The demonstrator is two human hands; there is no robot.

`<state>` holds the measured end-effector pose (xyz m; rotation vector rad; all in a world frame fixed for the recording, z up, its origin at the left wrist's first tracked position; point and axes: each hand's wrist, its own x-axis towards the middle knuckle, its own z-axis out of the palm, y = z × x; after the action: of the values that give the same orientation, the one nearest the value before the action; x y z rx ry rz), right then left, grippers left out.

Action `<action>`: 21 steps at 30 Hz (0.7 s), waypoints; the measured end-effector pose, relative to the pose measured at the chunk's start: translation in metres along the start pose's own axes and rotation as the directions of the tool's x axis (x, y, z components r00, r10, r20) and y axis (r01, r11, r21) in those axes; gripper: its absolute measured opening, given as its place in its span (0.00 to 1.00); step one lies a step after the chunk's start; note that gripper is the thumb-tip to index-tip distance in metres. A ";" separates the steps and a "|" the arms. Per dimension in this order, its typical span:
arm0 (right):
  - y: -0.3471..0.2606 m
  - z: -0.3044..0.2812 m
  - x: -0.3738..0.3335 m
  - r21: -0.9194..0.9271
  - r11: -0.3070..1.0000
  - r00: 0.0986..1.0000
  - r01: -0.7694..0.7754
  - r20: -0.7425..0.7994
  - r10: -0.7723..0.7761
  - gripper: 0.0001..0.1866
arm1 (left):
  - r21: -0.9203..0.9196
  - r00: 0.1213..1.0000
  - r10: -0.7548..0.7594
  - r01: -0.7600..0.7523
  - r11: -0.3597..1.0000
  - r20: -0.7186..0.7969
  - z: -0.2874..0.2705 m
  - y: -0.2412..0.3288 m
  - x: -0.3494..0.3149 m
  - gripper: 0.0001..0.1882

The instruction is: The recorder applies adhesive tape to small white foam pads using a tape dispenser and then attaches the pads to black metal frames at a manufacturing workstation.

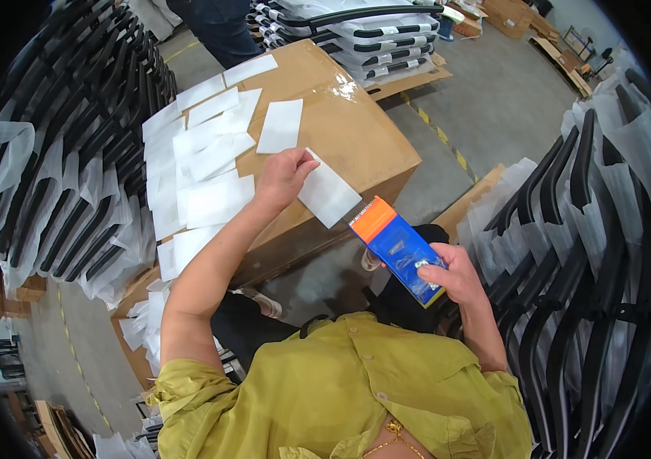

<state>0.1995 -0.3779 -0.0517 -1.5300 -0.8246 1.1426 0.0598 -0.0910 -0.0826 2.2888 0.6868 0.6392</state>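
My left hand (287,177) pinches the upper left corner of a white rectangular foam sheet (329,187), which hangs partly past the edge of a large brown carton (371,138). In my right hand (459,275) is a flat blue hand-held tape dispenser (406,256) with an orange head and a toothed metal edge. The toothed end points up and left, close to the sheet's lower right corner but apart from it. Another white sheet (280,126) lies on the carton beyond my left hand. Many overlapping white sheets (210,153) cover the carton's left part.
Black bars in white wrapping are stacked high at left (73,168) and right (593,222). More wrapped black frames (386,46) sit on cardboard at the back. A person's dark trouser leg (222,30) stands behind the carton. A yellow-black floor line (440,134) runs at its right.
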 end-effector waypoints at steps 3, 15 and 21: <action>-0.002 0.004 0.014 0.099 0.994 0.999 -0.035 0.032 0.032 0.17 | 0.151 0.991 0.110 -0.098 0.984 -0.075 0.005 -0.011 0.003 0.07; 0.021 0.010 0.045 0.215 0.971 0.994 -0.107 0.060 0.096 0.17 | 0.413 0.866 0.307 -0.131 0.901 -0.395 0.000 0.004 -0.027 0.09; 0.025 0.010 0.036 0.186 0.975 0.991 -0.124 0.077 0.112 0.17 | -0.617 0.588 -0.591 0.765 0.183 0.553 0.023 0.024 -0.111 0.34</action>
<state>0.2003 -0.3482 -0.0849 -1.4028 -0.6538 1.3265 -0.0017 -0.1855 -0.1094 0.9129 0.9603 0.1694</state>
